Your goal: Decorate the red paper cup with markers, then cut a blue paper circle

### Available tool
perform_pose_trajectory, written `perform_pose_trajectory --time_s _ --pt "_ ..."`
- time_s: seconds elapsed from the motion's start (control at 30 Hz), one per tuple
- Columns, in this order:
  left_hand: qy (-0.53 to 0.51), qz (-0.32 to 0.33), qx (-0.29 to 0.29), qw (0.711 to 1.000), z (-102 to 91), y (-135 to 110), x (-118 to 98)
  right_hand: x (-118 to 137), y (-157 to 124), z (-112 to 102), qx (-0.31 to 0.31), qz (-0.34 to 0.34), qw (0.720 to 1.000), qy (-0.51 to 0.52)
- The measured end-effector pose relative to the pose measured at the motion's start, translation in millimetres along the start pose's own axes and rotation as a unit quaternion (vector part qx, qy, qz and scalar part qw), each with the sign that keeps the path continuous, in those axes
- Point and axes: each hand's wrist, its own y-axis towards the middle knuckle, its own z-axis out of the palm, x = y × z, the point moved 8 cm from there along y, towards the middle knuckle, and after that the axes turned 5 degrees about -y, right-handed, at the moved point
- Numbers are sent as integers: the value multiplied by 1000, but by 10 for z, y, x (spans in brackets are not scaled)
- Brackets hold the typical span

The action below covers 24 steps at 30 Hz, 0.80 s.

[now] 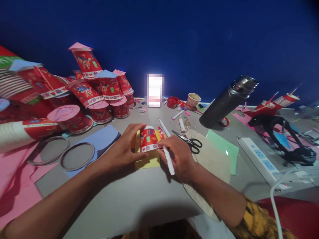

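A red printed paper cup (149, 136) stands upside down on a yellow paper sheet (147, 164). My left hand (128, 141) curves around the cup's left side, thumb low in front and fingers behind. In my right hand (178, 154) is a white marker (168, 161), slanting up and away, while the fingertips meet the cup's lower right edge. A small red object (160, 133) shows partly between cup and marker. Black-handled scissors (194, 143) lie just beyond my right hand.
Stacked red cups with paper tops (108, 86) fill the back left. Two grey rings (77, 156) rest on blue paper. A dark flask (225, 104), green paper (225, 149) and a power strip (258, 159) lie to the right. A blurred bright screen (154, 90) stands behind.
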Motion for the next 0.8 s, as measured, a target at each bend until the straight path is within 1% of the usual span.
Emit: perform_pose_trajectory --time_s 0.13,0.23,0.33,0.43,0.5,0.67,0.8 --pt "50 37 -52 997 -94 28 -14 21 18 -128 -32 9 997 63" --pt "79 58 -59 993 -94 24 -26 80 40 -148 -28 8 996 80" --pt "90 88 -56 990 -56 6 -62 132 58 -101 -7 3 996 85" --pt "103 113 -60 986 -29 -16 -99 132 56 -70 -3 4 997 75" --pt "109 120 -63 985 -20 -25 -109 129 47 -52 1 0 998 69" --pt "97 114 -64 987 -19 -32 -81 156 32 -25 10 -19 998 66" --pt "95 111 -54 988 -13 -29 -60 162 40 -10 12 -19 998 63"
